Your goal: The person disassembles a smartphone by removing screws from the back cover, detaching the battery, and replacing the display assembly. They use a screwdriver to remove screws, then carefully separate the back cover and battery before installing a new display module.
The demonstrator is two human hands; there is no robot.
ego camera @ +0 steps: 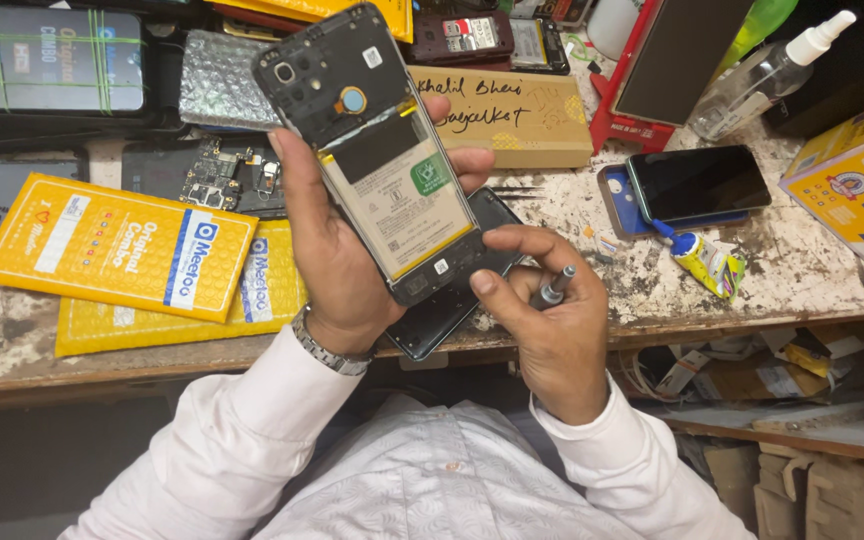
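Observation:
My left hand (327, 250) grips an opened smartphone (372, 150) with its back cover off, so the battery, camera module and dark inner frame show. It is held tilted above the worn workbench (812, 270). My right hand (542, 310) is just below the phone's lower end and holds a small screwdriver (555, 288) with a grey metal shaft, thumb and forefinger close to the phone's bottom edge. A dark back cover (452, 310) lies on the bench under both hands.
Yellow padded packets (117, 250) lie at left. A loose circuit board (217, 175), a brown cardboard box (522, 115), a dark phone on a blue case (697, 185), a glue tube (707, 260), a spray bottle (772, 75) and a yellow box (857, 185) surround the hands.

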